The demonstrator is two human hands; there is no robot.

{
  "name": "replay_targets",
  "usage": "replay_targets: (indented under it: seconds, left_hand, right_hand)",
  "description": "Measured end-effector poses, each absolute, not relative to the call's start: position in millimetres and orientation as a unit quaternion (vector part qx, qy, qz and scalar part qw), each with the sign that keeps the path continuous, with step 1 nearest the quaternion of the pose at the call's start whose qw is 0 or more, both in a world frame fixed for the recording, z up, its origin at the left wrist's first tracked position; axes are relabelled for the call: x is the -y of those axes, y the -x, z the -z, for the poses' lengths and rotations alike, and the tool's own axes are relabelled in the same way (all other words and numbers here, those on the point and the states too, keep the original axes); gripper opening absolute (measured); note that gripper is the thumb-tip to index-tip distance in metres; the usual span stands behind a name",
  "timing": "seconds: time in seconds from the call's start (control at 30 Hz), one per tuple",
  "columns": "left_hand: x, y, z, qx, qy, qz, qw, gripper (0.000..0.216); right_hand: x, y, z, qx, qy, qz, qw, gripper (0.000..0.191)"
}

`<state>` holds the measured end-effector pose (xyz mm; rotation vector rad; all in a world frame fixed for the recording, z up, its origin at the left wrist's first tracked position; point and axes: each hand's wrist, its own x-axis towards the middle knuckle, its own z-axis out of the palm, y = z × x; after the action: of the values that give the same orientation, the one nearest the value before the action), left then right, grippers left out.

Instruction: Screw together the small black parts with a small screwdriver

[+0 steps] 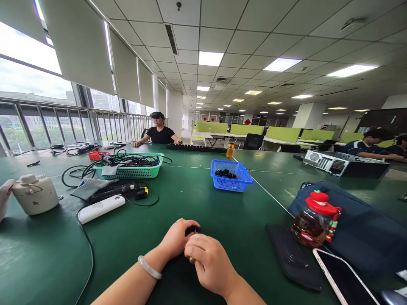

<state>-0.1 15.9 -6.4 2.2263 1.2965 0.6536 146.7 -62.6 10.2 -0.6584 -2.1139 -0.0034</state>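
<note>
My left hand (177, 240), with a pale bangle (149, 267) at its wrist, is closed around a small black object (190, 230) above the green table. Most of that object is covered by fingers, so its kind cannot be told. Pressed close against it, my right hand (210, 263) is closed in a pinch. A small brownish, rounded end (191, 260) pokes out below the right fingers; what it belongs to is hidden. Beyond both hands stands a blue plastic basket (232, 184) with small black pieces (225, 173) inside.
Left of my hands are a white power strip (101, 209), a green basket (130, 172) of black cables and a beige bottle (35, 195). On the right lie a black pouch (291, 256), a phone (343, 275) and a red-lidded jar (313, 224). A person (160, 132) sits across the table.
</note>
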Motion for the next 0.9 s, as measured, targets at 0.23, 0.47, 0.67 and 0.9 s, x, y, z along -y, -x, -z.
replay_targets:
  seconds: [0.23, 0.47, 0.67, 0.9]
  left_hand:
    - [-18.5, 1.1, 8.5, -0.477, -0.814, -0.232, 0.237, 0.031]
    - [-22.4, 2.0, 12.0, -0.477, -0.814, -0.232, 0.235, 0.032]
    - [-17.4, 1.1, 2.9, -0.47, -0.809, -0.239, 0.258, 0.032]
    - [-19.2, 2.6, 6.2, -0.471, -0.814, -0.229, 0.252, 0.036]
  right_hand:
    - [62.1, -143.3, -5.8, 0.867, 0.276, -0.035, 0.414, 0.024]
    - [63.7, -137.9, -2.8, 0.868, 0.292, -0.008, 0.401, 0.023]
    - [64.4, -141.5, -8.2, 0.849, 0.3, 0.007, 0.435, 0.026]
    - [62.6, -145.3, -10.6, 0.85, 0.283, -0.02, 0.444, 0.027]
